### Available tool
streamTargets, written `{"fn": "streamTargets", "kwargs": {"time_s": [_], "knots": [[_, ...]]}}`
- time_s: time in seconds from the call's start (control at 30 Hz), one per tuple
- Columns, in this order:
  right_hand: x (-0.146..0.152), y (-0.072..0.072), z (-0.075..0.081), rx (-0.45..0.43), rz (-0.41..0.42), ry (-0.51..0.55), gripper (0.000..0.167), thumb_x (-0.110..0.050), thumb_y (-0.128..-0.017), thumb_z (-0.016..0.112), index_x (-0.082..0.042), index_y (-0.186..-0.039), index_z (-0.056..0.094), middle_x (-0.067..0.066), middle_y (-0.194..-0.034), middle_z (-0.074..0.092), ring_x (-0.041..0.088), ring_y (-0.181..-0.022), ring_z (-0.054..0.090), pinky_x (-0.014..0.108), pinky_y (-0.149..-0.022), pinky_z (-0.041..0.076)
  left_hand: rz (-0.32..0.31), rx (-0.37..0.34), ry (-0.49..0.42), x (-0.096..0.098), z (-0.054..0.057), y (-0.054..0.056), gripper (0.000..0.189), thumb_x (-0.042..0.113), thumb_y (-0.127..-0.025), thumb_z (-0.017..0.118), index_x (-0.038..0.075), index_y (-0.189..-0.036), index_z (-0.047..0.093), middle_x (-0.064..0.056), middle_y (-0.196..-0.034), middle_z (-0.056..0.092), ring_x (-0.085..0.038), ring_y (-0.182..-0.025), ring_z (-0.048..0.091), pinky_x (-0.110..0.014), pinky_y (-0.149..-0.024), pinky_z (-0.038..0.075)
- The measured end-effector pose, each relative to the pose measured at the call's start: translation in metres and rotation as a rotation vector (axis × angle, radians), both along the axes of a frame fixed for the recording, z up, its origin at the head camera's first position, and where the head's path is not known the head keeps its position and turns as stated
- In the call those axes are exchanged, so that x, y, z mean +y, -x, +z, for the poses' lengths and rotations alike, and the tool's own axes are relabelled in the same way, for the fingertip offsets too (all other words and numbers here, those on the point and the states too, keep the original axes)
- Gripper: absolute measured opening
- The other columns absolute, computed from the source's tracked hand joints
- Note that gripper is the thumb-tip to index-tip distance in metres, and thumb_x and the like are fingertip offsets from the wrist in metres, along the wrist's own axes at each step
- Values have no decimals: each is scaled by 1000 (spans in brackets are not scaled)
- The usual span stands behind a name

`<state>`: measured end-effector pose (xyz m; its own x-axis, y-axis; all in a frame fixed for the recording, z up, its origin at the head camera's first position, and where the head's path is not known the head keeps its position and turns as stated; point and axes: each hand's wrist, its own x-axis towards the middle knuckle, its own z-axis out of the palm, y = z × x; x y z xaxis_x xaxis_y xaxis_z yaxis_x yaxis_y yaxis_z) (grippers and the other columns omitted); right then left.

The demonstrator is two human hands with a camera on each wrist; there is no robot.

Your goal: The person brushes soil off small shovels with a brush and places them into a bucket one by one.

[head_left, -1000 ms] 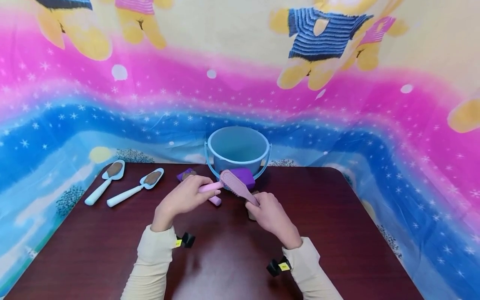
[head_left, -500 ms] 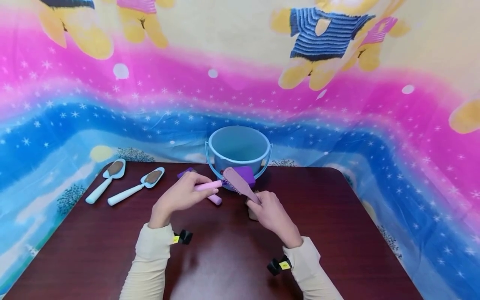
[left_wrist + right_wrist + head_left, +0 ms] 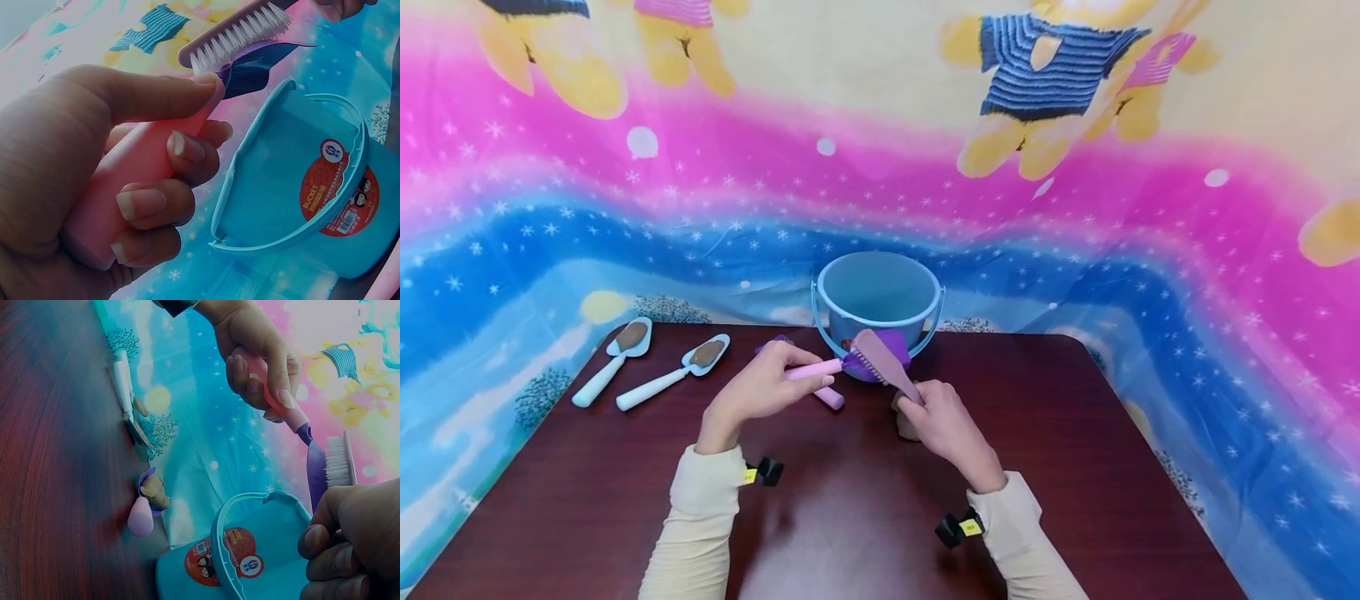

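Note:
My left hand point(image 3: 760, 392) grips the pink handle of a small purple shovel point(image 3: 315, 469), its blade out in front of the bucket. With my right hand point(image 3: 951, 425) I hold a pink scrubbing brush point(image 3: 886, 367) by its handle. The brush's white bristles point(image 3: 240, 39) meet the shovel blade in the left wrist view. Below my right hand lies a brown clay-like lump point(image 3: 907, 425), partly hidden by it. A second purple shovel with a pink handle point(image 3: 830, 398) lies on the table behind my left hand, with brown stuff on its blade.
A light blue bucket point(image 3: 880, 323) with its handle down stands at the table's back edge. Two pale blue shovels point(image 3: 598, 383) point(image 3: 651, 390), each with a brown lump in its scoop, lie at the left. A printed cloth point(image 3: 737, 208) hangs behind the dark table point(image 3: 850, 517).
The brush has tilted and its head has shifted slightly up and to the right against the shovel blade. My left hand has drawn slightly left, still gripping the shovel.

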<state>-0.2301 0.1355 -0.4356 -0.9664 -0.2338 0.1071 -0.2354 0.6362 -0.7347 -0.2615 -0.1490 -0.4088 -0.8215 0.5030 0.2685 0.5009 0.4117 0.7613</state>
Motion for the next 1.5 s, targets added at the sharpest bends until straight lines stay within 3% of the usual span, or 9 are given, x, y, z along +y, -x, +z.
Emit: {"fn": "streamTargets", "kwargs": {"time_s": [0.17, 0.3, 0.4, 0.53, 0.77, 1.1, 1.2, 1.5], "knots": [[3, 1, -2, 2, -16, 5, 38, -16, -99, 56, -8, -62, 62, -3, -49, 41, 11, -46, 37, 27, -44, 26, 6, 9, -13, -3, -2, 0, 12, 30, -96, 72, 25, -101, 81, 10, -68, 71, -11, -52, 46, -28, -53, 40], [6, 3, -2, 10, -45, 17, 32, -17, -97, 58, -15, -68, 70, -4, -49, 39, 12, -46, 35, 27, -44, 25, 16, 3, -19, -5, -1, 0, 14, 28, -95, 73, 22, -104, 81, 10, -73, 73, -14, -56, 51, -29, -55, 42], [8, 3, -2, 14, -67, 3, 34, -18, -96, 57, -16, -63, 64, -4, -49, 36, 12, -46, 33, 27, -44, 24, 25, -4, -27, -5, 0, -1, 17, 27, -94, 74, 18, -106, 81, 8, -79, 75, -17, -63, 57, -29, -58, 44], [12, 4, -1, -2, -94, -2, 41, -17, -96, 54, -13, -57, 45, -3, -49, 33, 13, -44, 30, 27, -43, 23, 32, -5, -32, -6, -1, -1, 18, 27, -94, 74, 16, -107, 81, 7, -84, 76, -20, -71, 60, -29, -60, 46], [18, 8, -3, -11, -153, -15, 41, -16, -97, 53, -13, -57, 44, -2, -49, 34, 13, -44, 30, 26, -42, 23, 40, -13, -29, -8, -2, 0, 18, 29, -93, 75, 18, -106, 81, 7, -86, 77, -20, -79, 61, -29, -60, 46], [31, 12, -2, 47, -234, -62, 39, -18, -97, 55, -12, -59, 45, -2, -51, 34, 14, -45, 33, 26, -42, 26, -11, -47, -27, -5, -4, 3, 17, 34, -97, 71, 26, -108, 81, 13, -82, 77, -18, -60, 56, -28, -55, 39], [33, 12, 0, 60, -253, -66, 38, -19, -97, 55, -12, -60, 45, -2, -51, 34, 15, -45, 34, 27, -42, 26, -19, -46, -18, -4, -4, 4, 16, 36, -97, 69, 28, -104, 81, 13, -81, 77, -15, -54, 49, -28, -54, 37], [17, 1, 7, 74, -160, -17, 38, -16, -97, 55, -12, -59, 49, -1, -50, 39, 14, -45, 34, 26, -43, 26, -15, -44, 12, -2, -4, 5, 14, 33, -98, 68, 29, -96, 81, 13, -75, 76, -8, -47, 29, -29, -50, 34]]}}
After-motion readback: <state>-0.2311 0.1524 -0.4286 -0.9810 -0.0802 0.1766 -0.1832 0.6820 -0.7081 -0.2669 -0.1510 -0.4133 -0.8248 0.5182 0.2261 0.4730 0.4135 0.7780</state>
